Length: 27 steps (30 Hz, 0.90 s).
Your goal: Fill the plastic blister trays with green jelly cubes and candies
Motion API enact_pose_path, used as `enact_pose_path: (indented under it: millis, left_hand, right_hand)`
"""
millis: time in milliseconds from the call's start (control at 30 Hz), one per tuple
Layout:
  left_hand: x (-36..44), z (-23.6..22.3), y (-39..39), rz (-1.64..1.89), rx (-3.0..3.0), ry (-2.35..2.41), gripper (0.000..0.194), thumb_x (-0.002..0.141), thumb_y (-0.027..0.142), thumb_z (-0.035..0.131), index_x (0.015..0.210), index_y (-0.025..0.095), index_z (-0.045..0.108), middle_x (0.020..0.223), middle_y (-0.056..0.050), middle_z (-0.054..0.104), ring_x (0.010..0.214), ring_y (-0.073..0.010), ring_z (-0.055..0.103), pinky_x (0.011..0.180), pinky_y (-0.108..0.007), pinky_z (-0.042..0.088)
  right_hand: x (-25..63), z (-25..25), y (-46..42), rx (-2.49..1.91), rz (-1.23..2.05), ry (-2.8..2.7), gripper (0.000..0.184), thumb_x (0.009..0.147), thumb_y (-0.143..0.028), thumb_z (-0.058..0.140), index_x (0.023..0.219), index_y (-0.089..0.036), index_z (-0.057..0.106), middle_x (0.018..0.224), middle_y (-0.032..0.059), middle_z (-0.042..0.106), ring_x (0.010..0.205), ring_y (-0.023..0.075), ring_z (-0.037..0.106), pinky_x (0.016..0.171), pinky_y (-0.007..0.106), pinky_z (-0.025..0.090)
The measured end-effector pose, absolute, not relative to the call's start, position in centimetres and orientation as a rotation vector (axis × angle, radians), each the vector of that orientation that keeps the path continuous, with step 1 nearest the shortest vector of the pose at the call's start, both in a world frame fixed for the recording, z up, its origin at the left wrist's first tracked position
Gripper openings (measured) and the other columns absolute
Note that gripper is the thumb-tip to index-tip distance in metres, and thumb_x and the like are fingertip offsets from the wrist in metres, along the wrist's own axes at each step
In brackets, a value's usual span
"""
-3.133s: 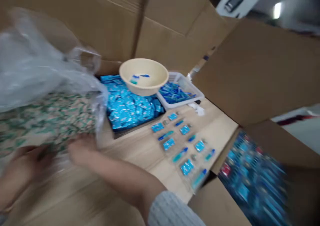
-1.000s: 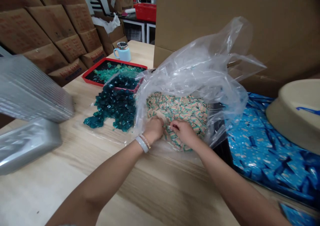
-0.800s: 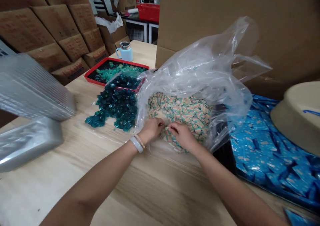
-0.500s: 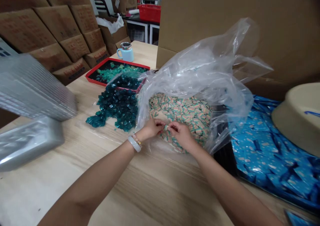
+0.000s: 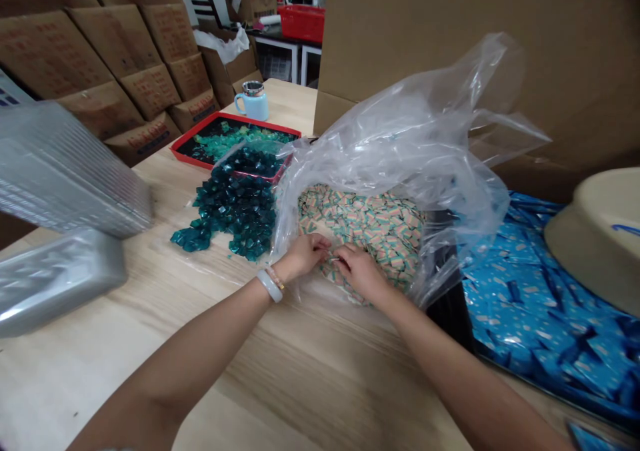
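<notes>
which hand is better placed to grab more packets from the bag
Probably the right hand: it lies over the pile of small beige-and-green packets, further inside the clear plastic bag. The left hand sits nearer the bag's front edge, at the pile's corner.

At 9 o'clock, the stacked clear plastic trays blur at the frame's edge. At 3 o'clock, the right edge cuts off the beige basin, and the blue sachets run out of view toward 4 o'clock. Whatever the right hand pinches is too small to tell.
</notes>
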<state>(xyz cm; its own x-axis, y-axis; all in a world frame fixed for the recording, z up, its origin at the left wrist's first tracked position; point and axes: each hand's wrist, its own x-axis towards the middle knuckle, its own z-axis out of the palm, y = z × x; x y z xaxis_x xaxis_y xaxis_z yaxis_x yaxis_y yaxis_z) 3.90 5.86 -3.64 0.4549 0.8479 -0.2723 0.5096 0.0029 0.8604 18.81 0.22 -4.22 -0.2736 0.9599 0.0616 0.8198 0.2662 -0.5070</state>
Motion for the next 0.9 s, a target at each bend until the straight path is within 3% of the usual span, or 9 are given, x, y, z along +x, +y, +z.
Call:
enact_pose_path:
  millis: [133, 433, 667, 767, 900]
  left_hand:
    - [3.9, -3.4, 6.1, 0.397, 1.692, 1.366, 0.016, 0.068, 0.008, 0.049, 0.078, 0.01, 0.06, 0.057, 0.0, 0.059, 0.051, -0.0095, 0.051, 0.052, -0.02, 0.042]
    - [4.0, -3.1, 6.0, 0.329, 1.754, 1.28, 0.017, 0.068, 0.008, 0.05, 0.077, 0.01, 0.063, 0.064, -0.003, 0.063, 0.057, -0.0106, 0.054, 0.053, -0.019, 0.043]
    - [4.3, -1.8, 6.3, 0.143, 2.238, 1.167, 0.022, 0.07, 0.008, 0.045, 0.074, 0.014, 0.066, 0.076, -0.005, 0.065, 0.073, -0.0151, 0.057, 0.068, -0.024, 0.043]
    - [4.5, -1.8, 6.5, 0.092, 2.223, 1.076, 0.023, 0.071, 0.01, 0.046, 0.084, 0.014, 0.064, 0.077, -0.005, 0.065, 0.072, -0.0147, 0.057, 0.066, -0.023, 0.042]
    - [4.2, -2.4, 6.8, 0.139, 2.112, 1.084, 0.038, 0.072, 0.012, 0.046, 0.11, 0.011, 0.052, 0.079, -0.004, 0.065, 0.07, -0.0134, 0.058, 0.063, -0.021, 0.042]
  right_hand:
    - [18.8, -4.5, -0.2, -1.612, 0.538, -2.181, 0.01, 0.08, -0.015, 0.045, 0.081, -0.017, 0.055, 0.085, 0.0054, 0.053, 0.077, 0.0151, 0.05, 0.068, 0.025, 0.039]
    - [18.7, -4.8, 0.2, -1.506, 0.64, -1.987, 0.007, 0.077, -0.014, 0.049, 0.077, -0.018, 0.055, 0.073, 0.0014, 0.056, 0.07, 0.0141, 0.05, 0.065, 0.025, 0.039]
    - [18.6, -4.7, 0.1, -1.561, 0.543, -2.164, 0.011, 0.08, -0.015, 0.046, 0.083, -0.018, 0.057, 0.082, 0.0044, 0.055, 0.08, 0.0157, 0.051, 0.07, 0.025, 0.039]
    - [18.2, -4.5, 0.1, -1.591, 0.521, -2.189, 0.012, 0.079, -0.014, 0.046, 0.086, -0.017, 0.056, 0.085, 0.0048, 0.056, 0.08, 0.0158, 0.051, 0.07, 0.025, 0.038]
    - [17.8, -4.4, 0.2, -1.67, 0.489, -2.168, 0.015, 0.077, -0.013, 0.048, 0.091, -0.017, 0.053, 0.081, 0.0046, 0.056, 0.077, 0.0165, 0.05, 0.067, 0.026, 0.038]
